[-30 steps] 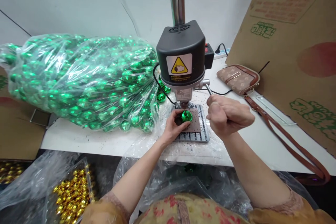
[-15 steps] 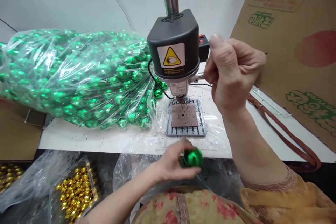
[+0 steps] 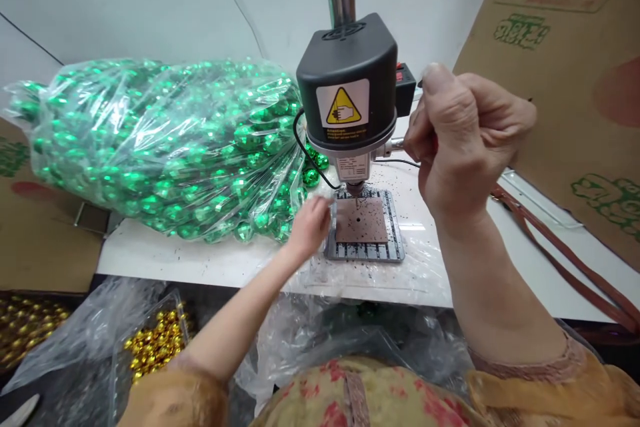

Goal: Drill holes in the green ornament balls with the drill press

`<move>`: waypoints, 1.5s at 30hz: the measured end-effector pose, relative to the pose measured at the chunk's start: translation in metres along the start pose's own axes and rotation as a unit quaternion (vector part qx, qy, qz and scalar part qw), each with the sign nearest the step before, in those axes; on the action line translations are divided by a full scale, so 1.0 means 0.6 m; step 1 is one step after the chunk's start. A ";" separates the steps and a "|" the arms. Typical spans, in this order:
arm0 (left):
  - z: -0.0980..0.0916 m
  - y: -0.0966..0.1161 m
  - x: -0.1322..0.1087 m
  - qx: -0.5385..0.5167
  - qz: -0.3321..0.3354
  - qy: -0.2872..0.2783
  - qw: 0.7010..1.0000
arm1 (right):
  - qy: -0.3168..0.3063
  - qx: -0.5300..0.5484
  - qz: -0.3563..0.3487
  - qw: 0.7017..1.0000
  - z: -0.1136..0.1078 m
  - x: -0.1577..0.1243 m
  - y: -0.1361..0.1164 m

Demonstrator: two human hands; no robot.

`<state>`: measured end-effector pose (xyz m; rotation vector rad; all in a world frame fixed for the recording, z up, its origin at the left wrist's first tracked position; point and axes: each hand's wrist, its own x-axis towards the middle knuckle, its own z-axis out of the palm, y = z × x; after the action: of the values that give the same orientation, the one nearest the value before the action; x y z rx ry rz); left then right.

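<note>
My right hand (image 3: 463, 140) is a closed fist around the feed lever (image 3: 395, 145) of a small bench drill press (image 3: 347, 90); the lever's end is hidden in my fingers. My left hand (image 3: 313, 227) is beside the left edge of the slotted metal base (image 3: 365, 255), close to loose green faceted balls (image 3: 311, 177). Its fingers point away and are slightly blurred, so what is in them is hidden. A brown square plate (image 3: 373, 230) with a small hole lies on the base under the chuck (image 3: 355, 188), sprinkled with dark shavings.
A large clear bag of shiny green balls (image 3: 170, 147) fills the table's left. Gold balls (image 3: 157, 343) sit in a clear container below. Crumpled plastic (image 3: 300, 327) hangs at the front edge. On the right are a brown strap (image 3: 555, 253) and a cardboard box (image 3: 565, 100).
My left hand has moved up and forward from the table's front edge to beside the drill base; the green ball it held is gone from view there. My right hand keeps its grip.
</note>
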<state>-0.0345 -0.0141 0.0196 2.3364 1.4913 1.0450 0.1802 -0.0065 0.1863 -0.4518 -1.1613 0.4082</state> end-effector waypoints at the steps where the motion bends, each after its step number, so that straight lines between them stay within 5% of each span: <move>1: -0.002 -0.023 0.042 0.003 -0.044 0.008 0.999 | 0.003 0.002 -0.002 1.000 0.000 0.000 0.001; 5: 0.011 -0.092 0.158 0.006 -0.119 0.011 0.993 | 0.010 0.011 -0.005 1.000 0.001 -0.003 0.005; 9: 0.018 -0.115 0.186 -0.026 -0.150 0.032 0.988 | 0.012 0.009 -0.014 1.000 0.000 -0.006 0.005; 15: -0.016 -0.089 0.116 -0.142 -0.188 0.098 0.967 | -0.004 -0.048 -0.019 0.999 -0.003 -0.008 0.000; 21: -0.009 -0.010 0.015 -0.472 -0.298 0.038 0.829 | 0.006 -0.039 -0.023 0.999 0.000 -0.008 0.001; 23: 0.009 0.008 0.005 -0.497 -0.305 0.028 0.812 | 0.010 -0.026 -0.022 0.999 0.000 -0.008 0.002; 33: 0.073 0.021 0.017 -0.413 -0.190 0.054 0.889 | -0.005 -0.027 -0.020 0.999 -0.004 -0.011 -0.005; 45: 0.092 0.021 0.006 -0.403 -0.135 0.010 0.905 | -0.014 -0.045 -0.030 0.998 -0.004 -0.012 -0.006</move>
<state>0.0109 -0.0055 -0.0134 1.4986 1.0409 1.2821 0.1804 -0.0139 0.1820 -0.4892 -1.2216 0.3116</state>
